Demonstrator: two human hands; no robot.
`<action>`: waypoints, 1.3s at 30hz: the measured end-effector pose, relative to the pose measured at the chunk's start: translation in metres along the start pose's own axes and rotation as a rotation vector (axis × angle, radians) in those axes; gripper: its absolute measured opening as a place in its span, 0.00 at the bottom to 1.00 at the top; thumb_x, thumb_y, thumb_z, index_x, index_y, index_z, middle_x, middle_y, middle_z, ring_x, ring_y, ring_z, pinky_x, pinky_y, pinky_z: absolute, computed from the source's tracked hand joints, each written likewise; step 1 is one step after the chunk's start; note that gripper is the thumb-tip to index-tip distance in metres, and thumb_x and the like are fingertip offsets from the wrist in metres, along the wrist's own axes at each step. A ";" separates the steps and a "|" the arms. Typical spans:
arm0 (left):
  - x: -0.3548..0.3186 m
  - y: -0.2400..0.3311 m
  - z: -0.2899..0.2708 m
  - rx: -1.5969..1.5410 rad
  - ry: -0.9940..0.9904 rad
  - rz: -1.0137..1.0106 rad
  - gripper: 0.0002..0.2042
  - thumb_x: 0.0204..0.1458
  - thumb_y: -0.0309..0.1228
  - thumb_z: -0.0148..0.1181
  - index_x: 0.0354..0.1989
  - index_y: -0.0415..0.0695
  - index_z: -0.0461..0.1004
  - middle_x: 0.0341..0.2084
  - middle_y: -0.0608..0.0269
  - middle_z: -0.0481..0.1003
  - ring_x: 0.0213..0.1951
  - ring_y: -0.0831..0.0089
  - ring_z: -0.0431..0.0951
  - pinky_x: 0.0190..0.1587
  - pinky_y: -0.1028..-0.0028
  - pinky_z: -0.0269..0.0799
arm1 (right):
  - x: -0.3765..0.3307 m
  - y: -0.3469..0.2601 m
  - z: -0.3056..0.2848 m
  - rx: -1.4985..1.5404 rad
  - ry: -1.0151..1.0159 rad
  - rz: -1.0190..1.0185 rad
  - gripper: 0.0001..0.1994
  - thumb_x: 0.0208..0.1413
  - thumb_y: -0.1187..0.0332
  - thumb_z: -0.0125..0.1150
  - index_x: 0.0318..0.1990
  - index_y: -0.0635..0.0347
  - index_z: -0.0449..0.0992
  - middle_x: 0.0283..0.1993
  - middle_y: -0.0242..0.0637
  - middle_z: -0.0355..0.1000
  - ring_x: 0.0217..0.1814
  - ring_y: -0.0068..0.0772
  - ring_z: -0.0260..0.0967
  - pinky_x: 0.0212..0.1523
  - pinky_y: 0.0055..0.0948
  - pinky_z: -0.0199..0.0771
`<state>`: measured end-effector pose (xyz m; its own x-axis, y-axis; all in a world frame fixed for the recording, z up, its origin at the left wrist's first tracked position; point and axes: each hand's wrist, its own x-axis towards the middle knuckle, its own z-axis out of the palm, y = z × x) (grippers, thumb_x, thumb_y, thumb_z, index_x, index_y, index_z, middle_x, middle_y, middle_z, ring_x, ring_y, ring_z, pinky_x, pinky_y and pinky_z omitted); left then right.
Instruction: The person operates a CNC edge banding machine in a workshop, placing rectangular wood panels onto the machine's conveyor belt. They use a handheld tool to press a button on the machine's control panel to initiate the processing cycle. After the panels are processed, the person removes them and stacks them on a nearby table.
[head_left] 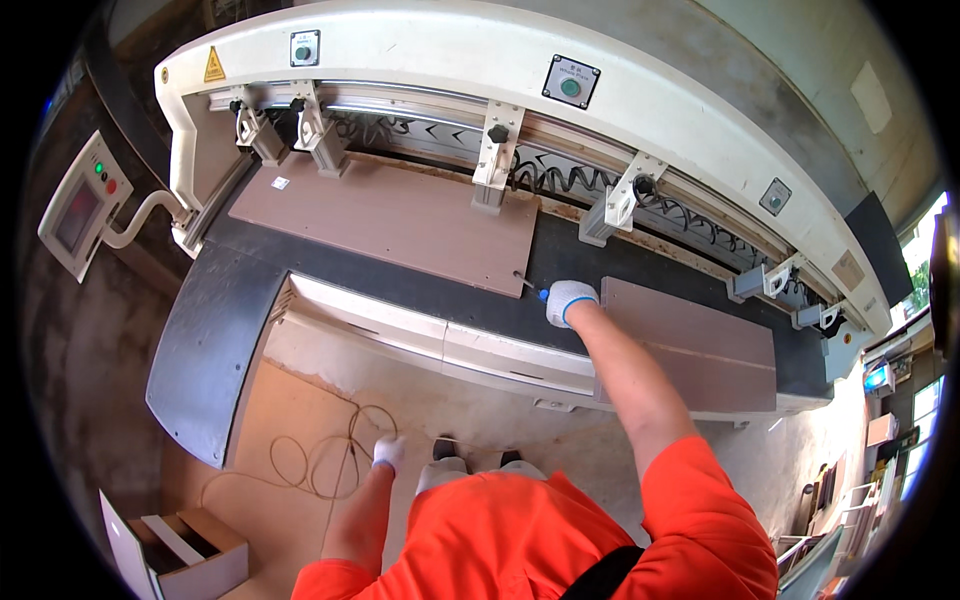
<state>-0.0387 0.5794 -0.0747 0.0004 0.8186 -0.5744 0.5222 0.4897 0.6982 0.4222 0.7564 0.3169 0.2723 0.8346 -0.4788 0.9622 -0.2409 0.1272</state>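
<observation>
blue-handled tool held at the long panel's near right corner

a blue-handled tool (534, 287) is grasped in the right hand (572, 303), which is gloved and closed around the handle just beside the near right corner of the long panel (390, 225). the right arm is stretched forward from the shoulder. the tool is pointed leftward out of the grip, its dark shaft held over that corner; whether the surface is touched by the tip cannot be told. the panel is laid flat on the dark machine bed (330, 262). to its right, brown boards (690, 320) are placed on the same bed, and along its far edge press feet (487, 199) are ranged. the left hand (390, 451), also gloved, is held low, well short of the panel's near edge; whether anything is gripped there cannot be told. well to the near left of the panel, a cardboard box (210, 570) is left open, with a pale strip (172, 540) laid across its opening; its shadowed inside cannot be made out.
</observation>
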 end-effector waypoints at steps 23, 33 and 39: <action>-0.132 0.273 0.068 -1.437 -0.650 -0.232 0.24 0.64 0.38 0.61 0.65 0.40 0.68 0.64 0.56 0.71 0.67 0.58 0.68 0.73 0.54 0.58 | -0.183 0.008 0.183 2.130 -0.135 0.240 0.15 0.61 0.60 0.71 0.48 0.61 0.82 0.39 0.32 0.80 0.42 0.26 0.77 0.46 0.29 0.77; 0.062 0.232 -0.044 -1.374 0.115 -0.053 0.27 0.68 0.51 0.50 0.69 0.49 0.69 0.68 0.63 0.69 0.68 0.62 0.67 0.72 0.56 0.60 | -0.239 0.309 0.245 1.851 0.448 0.558 0.12 0.55 0.65 0.72 0.43 0.63 0.83 0.40 0.36 0.81 0.46 0.31 0.78 0.54 0.33 0.75; 0.047 0.228 0.036 -1.279 0.249 -0.017 0.22 0.68 0.46 0.52 0.63 0.47 0.75 0.60 0.64 0.77 0.59 0.67 0.75 0.65 0.62 0.69 | -0.248 0.545 0.316 1.919 0.710 0.585 0.10 0.53 0.67 0.74 0.40 0.61 0.83 0.38 0.35 0.80 0.41 0.30 0.77 0.50 0.30 0.75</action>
<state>0.1110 0.7182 0.0421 -0.2277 0.7752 -0.5892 -0.6567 0.3245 0.6807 0.8760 0.2618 0.2303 0.8606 0.3819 -0.3371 -0.2916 -0.1734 -0.9407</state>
